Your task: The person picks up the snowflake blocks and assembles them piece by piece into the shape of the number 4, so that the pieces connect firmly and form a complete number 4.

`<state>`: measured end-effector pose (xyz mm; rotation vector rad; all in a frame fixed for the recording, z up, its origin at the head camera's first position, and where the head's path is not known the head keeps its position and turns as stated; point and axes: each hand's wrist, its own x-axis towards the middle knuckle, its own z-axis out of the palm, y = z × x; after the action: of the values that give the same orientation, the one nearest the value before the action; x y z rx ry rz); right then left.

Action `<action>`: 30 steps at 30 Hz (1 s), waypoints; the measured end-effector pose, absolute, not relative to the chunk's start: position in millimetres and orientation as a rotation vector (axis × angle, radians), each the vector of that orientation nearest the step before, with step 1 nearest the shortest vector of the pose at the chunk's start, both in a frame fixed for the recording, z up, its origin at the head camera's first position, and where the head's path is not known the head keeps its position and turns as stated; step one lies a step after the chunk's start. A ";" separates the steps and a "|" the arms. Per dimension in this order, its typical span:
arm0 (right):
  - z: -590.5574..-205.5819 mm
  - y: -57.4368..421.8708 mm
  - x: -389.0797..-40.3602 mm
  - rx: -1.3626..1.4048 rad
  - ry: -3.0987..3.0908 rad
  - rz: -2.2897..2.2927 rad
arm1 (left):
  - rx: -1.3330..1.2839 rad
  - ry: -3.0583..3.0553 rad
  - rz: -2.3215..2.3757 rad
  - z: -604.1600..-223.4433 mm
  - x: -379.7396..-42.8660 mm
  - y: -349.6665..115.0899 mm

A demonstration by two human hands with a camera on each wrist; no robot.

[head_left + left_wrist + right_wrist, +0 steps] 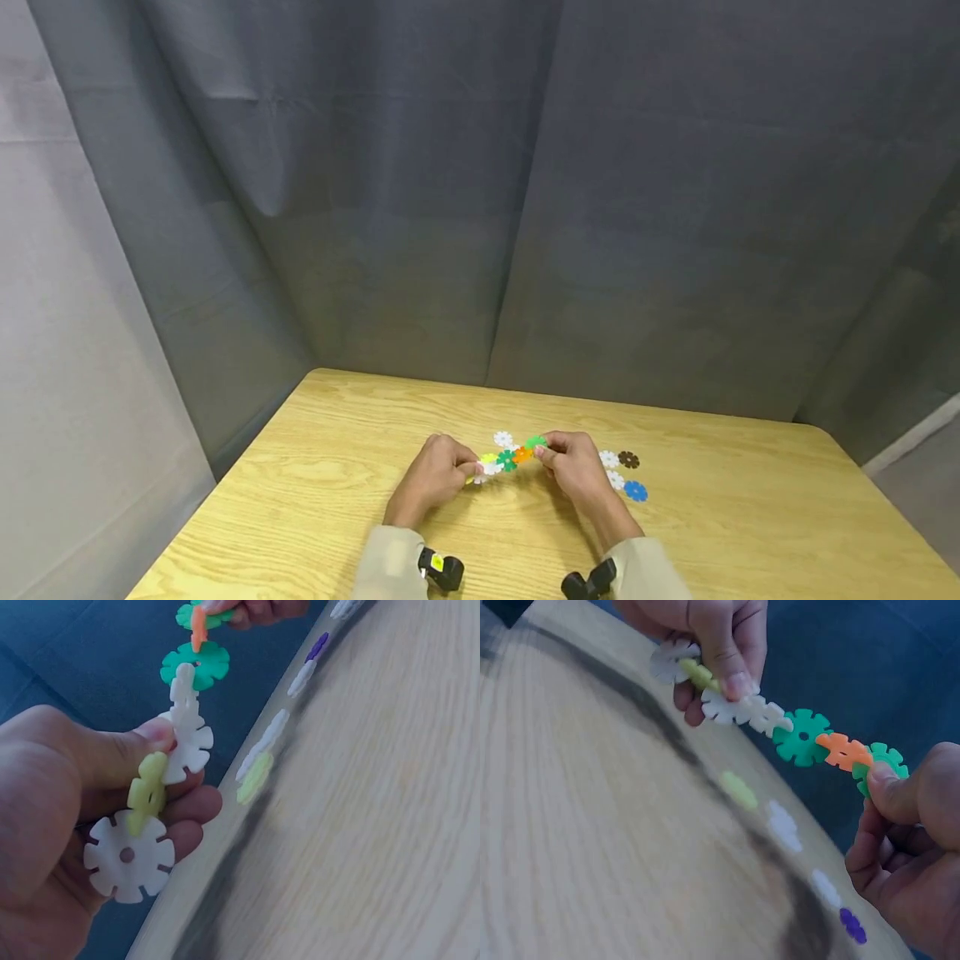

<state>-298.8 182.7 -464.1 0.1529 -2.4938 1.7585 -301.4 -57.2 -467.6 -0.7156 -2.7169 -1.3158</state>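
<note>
A chain of interlocking notched plastic discs stretches between my two hands above the wooden table. My left hand point(437, 471) pinches a white disc point(189, 750) in the chain between thumb and fingers. A pale yellow disc point(148, 791) and another white disc point(129, 856) hang from that end, over the palm side. Toward the other end come a dark green disc point(804, 738) and an orange disc point(844, 751). A brighter green disc point(536, 442) forms the right end, and my right hand point(576, 467) pinches it by thumb and finger.
On the wooden table point(360, 417), a loose white disc point(503, 437) and a yellow disc point(739, 790) lie beyond the chain. Right of my right hand are white discs point(608, 458), a brown disc point(628, 459) and a blue disc point(636, 491). Grey curtains point(420, 208) hang behind the table.
</note>
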 end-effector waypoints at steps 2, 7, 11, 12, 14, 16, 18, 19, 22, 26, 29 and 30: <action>-460.9 182.9 -299.0 0.170 -2.510 1.729 | -0.707 -2.716 -1.316 -467.9 -302.2 -58.0; -463.0 187.4 -297.7 0.128 -2.546 1.774 | -0.713 -2.734 -1.316 -470.5 -301.4 -57.1; -463.4 192.3 -297.3 0.145 -2.547 1.818 | -0.732 -2.737 -1.321 -470.3 -298.9 -54.1; -462.2 193.4 -297.6 0.155 -2.544 1.825 | -0.739 -2.736 -1.333 -470.0 -298.5 -53.6; -459.4 195.7 -298.6 0.173 -2.539 1.834 | -0.733 -2.725 -1.356 -469.3 -298.3 -52.7; -455.7 197.6 -299.3 0.184 -2.539 1.838 | -0.725 -2.726 -1.378 -468.6 -298.6 -52.4; -452.4 199.3 -299.8 0.184 -2.542 1.842 | -0.719 -2.731 -1.385 -468.0 -299.0 -52.5; -451.0 200.0 -300.0 0.187 -2.545 1.842 | -0.717 -2.733 -1.379 -467.8 -299.4 -52.4; -447.6 202.0 -300.5 0.198 -2.543 1.850 | -0.711 -2.738 -1.393 -467.1 -299.3 -52.6; -442.8 205.8 -300.0 0.211 -2.553 1.840 | -0.695 -2.737 -1.400 -465.8 -298.9 -53.0; -439.1 209.6 -299.6 0.212 -2.584 1.801 | -0.687 -2.729 -1.386 -464.7 -298.9 -53.7; -437.8 210.9 -299.7 0.211 -2.594 1.791 | -0.689 -2.725 -1.385 -464.5 -298.9 -53.9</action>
<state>-299.7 210.9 -437.8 0.2111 -2.5938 1.7910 -298.9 -53.9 -464.5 -0.6890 -2.7246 -1.3852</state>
